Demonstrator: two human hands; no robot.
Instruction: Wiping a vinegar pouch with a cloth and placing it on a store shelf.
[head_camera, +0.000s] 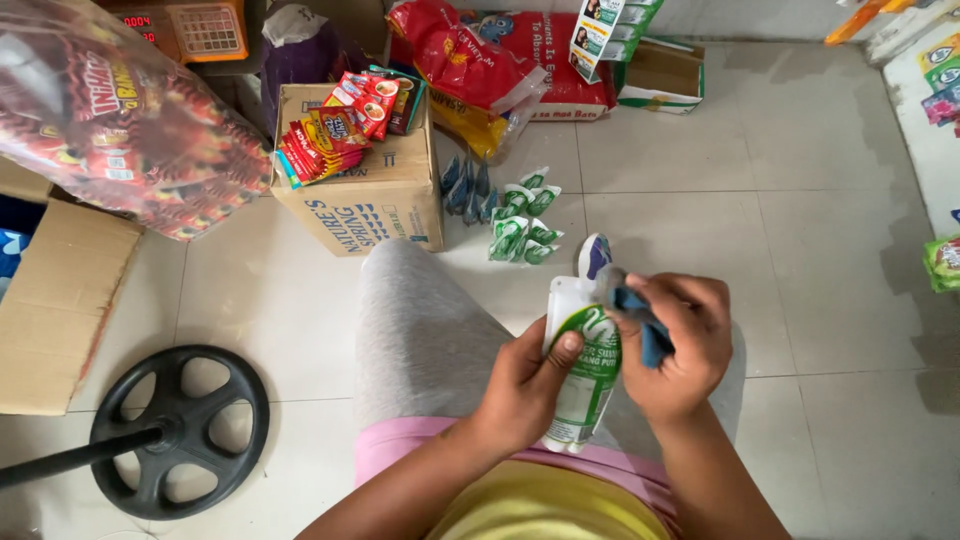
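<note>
The left hand (525, 385) grips a white and green spouted pouch (580, 370) around its middle, thumb across the front; the pouch stands nearly upright, its long axis running from 6 to 12 o'clock, spout end toward 12. At the pouch's 2 o'clock, the right hand (675, 345) is clenched on a blue cloth (640, 325) pressed against the spout. Small green sachets (525, 220) lie on the tiled floor (800, 250) at 11 o'clock of the pouch, beside a cardboard box (365, 195).

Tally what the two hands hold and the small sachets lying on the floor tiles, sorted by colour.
White-and-green pouch, left hand: 1
Blue cloth, right hand: 1
Green sachets, floor: about 6
Blue sachets, floor: about 4, overlapping
Total: about 12
</note>
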